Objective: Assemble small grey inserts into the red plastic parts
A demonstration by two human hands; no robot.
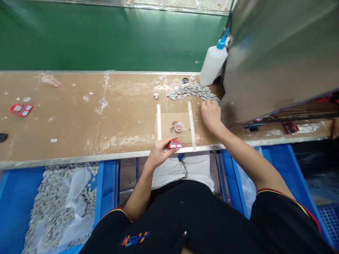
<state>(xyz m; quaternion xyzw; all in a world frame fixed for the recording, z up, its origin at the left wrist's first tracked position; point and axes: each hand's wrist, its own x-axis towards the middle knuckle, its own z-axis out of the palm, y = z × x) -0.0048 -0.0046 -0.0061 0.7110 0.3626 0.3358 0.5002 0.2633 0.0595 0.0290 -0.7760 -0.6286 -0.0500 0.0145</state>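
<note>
One squeeze bottle [212, 66], two white tape strips [159, 122], at least three red pieces [175, 144], countless grey pieces [197, 90]

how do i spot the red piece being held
On the brown bench, find two white strips reaching toward the near edge. Between their near ends, the left hand holds the red piece. Unlike the red part lying far left, it is held.

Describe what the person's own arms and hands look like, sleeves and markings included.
The left hand and right hand are bare, without gloves, and no watch or bracelet shows on either wrist. The forearms are uncovered below short black sleeves edged with red and yellow trim. The matching black shirt carries an orange-and-blue logo.
</note>
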